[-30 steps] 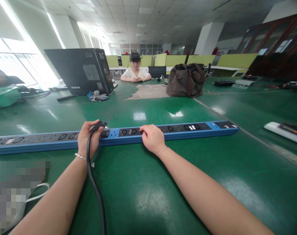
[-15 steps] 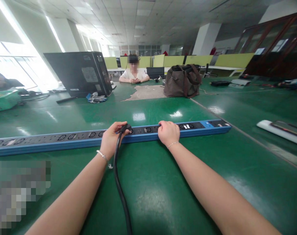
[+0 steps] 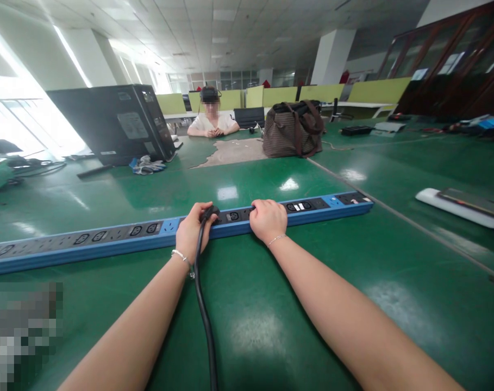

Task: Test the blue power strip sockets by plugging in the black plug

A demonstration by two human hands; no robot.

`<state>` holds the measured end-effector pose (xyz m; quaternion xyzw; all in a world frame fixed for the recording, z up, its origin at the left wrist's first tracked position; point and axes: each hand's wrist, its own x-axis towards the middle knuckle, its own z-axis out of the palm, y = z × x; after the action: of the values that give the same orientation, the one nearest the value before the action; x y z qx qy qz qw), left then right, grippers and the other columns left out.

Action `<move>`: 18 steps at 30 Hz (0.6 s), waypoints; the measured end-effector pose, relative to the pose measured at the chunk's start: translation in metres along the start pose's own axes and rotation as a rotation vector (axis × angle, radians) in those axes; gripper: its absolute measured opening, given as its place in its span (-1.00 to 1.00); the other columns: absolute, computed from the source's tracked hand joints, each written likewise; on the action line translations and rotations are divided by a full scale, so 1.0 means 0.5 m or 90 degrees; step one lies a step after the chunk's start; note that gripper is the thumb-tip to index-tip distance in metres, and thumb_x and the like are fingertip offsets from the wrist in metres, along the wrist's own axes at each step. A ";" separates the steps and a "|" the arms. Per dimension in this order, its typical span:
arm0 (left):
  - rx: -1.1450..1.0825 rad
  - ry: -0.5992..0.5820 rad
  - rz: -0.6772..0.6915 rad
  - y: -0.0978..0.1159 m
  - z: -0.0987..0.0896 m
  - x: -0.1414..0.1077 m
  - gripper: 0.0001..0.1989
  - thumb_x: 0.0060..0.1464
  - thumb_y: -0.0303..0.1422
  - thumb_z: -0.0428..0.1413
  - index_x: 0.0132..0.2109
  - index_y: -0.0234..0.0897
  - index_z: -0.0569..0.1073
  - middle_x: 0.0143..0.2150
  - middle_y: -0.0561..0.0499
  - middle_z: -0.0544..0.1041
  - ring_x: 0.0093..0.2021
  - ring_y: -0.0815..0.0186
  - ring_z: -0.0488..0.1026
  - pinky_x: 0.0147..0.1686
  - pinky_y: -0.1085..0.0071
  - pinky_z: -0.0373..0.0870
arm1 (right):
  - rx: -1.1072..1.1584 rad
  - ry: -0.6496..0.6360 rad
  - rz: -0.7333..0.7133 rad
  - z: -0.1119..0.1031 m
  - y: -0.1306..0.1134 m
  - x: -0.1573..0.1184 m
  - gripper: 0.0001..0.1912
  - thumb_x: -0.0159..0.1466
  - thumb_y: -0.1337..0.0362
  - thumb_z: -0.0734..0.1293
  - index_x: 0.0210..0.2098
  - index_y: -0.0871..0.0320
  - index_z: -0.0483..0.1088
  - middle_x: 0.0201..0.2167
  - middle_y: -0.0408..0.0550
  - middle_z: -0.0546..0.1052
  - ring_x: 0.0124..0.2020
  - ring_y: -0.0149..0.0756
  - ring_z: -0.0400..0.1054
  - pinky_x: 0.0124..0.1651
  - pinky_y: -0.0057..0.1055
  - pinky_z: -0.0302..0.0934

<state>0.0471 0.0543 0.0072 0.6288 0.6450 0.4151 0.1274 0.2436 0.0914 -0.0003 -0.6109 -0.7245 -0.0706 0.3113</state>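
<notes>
A long blue power strip [image 3: 226,229] with black socket sections lies across the green table [image 3: 247,282]. My left hand [image 3: 192,231] is closed around a black plug [image 3: 211,212], thumb and fingers on its sides. The plug is at the strip's top face; whether its pins sit in a socket is hidden. From it a thick black cable [image 3: 204,309] runs down toward me. My right hand [image 3: 270,220] is wrapped over the strip farther right, fingers curled behind its far edge.
A black computer tower [image 3: 108,122] and grey-blue gloves [image 3: 148,165] are at the back left. A brown bag [image 3: 291,130] stands at the back, near a seated person [image 3: 213,122]. On the right lies a white, long-shaped object [image 3: 458,209].
The view has swung slightly right. My left hand has moved right along the strip with the plug, uncovering a blue socket section. My right hand stays at the same place on the strip.
</notes>
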 end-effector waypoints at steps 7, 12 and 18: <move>0.034 0.017 0.016 0.008 0.003 -0.005 -0.60 0.09 -0.13 0.04 0.06 -0.10 0.35 -0.13 -0.03 0.58 -0.13 0.23 0.53 -0.08 0.26 0.38 | 0.008 -0.006 0.006 0.002 0.001 0.002 -0.71 0.20 0.34 0.16 -0.23 0.13 0.49 -0.22 0.01 0.57 -0.14 -0.16 0.34 -0.10 -0.26 0.04; 0.113 0.021 0.024 0.019 0.002 -0.009 -0.62 0.08 -0.14 0.05 0.04 -0.12 0.39 -0.13 -0.05 0.58 -0.10 0.18 0.52 -0.09 0.25 0.38 | 0.010 0.001 0.008 0.004 0.001 0.002 -0.71 0.20 0.35 0.16 -0.24 0.13 0.50 -0.24 0.01 0.58 -0.15 -0.16 0.34 -0.10 -0.27 0.04; 0.103 0.006 0.035 0.018 -0.001 -0.008 -0.62 0.08 -0.15 0.05 0.03 -0.14 0.39 -0.16 -0.05 0.59 -0.13 0.20 0.52 -0.10 0.27 0.38 | 0.008 0.002 0.009 0.002 0.000 0.001 -0.71 0.20 0.35 0.15 -0.24 0.12 0.50 -0.25 -0.01 0.58 -0.15 -0.16 0.35 -0.11 -0.27 0.04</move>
<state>0.0535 0.0494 0.0123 0.6528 0.6595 0.3676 0.0616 0.2434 0.0925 -0.0006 -0.6138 -0.7203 -0.0650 0.3165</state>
